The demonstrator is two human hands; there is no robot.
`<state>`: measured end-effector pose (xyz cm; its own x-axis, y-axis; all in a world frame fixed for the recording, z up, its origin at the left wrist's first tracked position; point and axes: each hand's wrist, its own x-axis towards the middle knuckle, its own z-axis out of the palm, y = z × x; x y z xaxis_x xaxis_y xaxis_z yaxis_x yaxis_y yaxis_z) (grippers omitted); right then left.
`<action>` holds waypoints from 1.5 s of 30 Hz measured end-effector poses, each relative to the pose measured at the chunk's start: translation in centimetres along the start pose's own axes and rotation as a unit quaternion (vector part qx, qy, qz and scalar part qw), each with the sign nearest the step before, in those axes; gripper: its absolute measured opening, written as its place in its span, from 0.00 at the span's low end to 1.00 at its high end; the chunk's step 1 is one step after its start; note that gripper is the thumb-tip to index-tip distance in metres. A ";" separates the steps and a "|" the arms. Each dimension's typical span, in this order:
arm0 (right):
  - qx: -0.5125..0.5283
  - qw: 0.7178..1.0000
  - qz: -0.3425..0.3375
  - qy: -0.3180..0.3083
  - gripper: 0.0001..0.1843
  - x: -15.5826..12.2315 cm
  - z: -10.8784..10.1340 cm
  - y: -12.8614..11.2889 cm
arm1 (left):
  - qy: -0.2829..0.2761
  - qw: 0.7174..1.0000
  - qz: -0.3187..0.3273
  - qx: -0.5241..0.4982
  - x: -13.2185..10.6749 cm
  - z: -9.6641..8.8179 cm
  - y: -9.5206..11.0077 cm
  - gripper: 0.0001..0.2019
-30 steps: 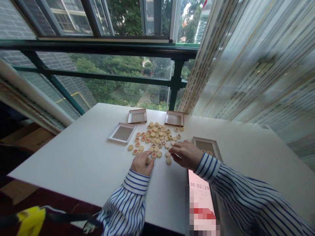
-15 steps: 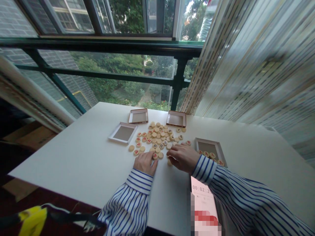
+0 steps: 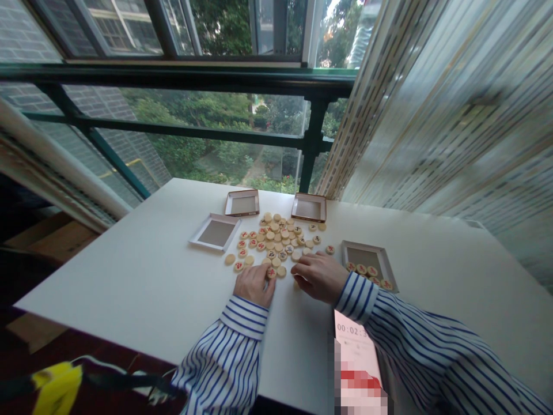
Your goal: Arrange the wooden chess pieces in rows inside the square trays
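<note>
A heap of round wooden Chinese chess pieces (image 3: 279, 245) lies mid-table, some face up with red or dark characters, others blank side up. At its near edge rests my left hand (image 3: 254, 285), fingers closed together, with a red-marked chess piece (image 3: 271, 273) between thumb and forefinger. My right hand (image 3: 318, 276) bends over the heap's near right side, fingers curled down; what its fingertips hold, if anything, is hidden. One piece (image 3: 296, 285) shows partly beneath it. To the right, an open box tray (image 3: 384, 259) contains several red-marked pieces, partly behind my right wrist.
Three more shallow box trays stand around the heap: a white-rimmed one (image 3: 195, 239) at left, one (image 3: 242, 214) at back left, another (image 3: 309, 219) at back right. A phone (image 3: 352, 329) with a running timer lies under my right forearm. The window railing (image 3: 194, 80) borders the table's far side.
Both hands keep nearly the same place and pose. The whole view has shifted very slightly, and the phone's timer has advanced. No piece has visibly moved.
</note>
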<state>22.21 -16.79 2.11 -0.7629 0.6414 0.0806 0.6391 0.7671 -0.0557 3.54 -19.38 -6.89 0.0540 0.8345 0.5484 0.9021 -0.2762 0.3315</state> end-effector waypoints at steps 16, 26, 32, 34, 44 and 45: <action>0.004 1.000 0.020 0.018 0.09 -1.4 -1.1 0.3 | 0.069 0.995 0.032 -0.068 0.8 -1.9 2.1 0.13; 0.000 0.999 0.041 0.034 0.10 -3.0 -2.3 1.0 | 0.075 0.992 0.057 -0.086 1.2 -1.7 3.8 0.14; 0.001 0.998 0.055 0.044 0.10 -4.2 -2.9 1.5 | 0.052 0.991 0.067 -0.102 1.4 -1.4 5.1 0.14; 0.002 0.997 0.058 0.054 0.11 -4.7 -2.9 1.8 | 0.048 0.991 0.070 -0.105 1.5 -1.3 5.5 0.14; 0.020 0.993 0.073 0.092 0.09 -6.7 -3.1 3.2 | 0.049 0.986 0.089 -0.134 1.9 -0.7 7.3 0.14; 0.022 0.992 0.075 0.095 0.09 -6.8 -3.1 3.4 | 0.049 0.985 0.092 -0.138 2.0 -0.7 7.5 0.14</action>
<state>29.86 -18.62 4.43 -0.6250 0.7384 0.2532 0.7359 0.6656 -0.1245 10.08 -20.11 -2.80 0.1525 0.7123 0.6851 0.7296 -0.5488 0.4082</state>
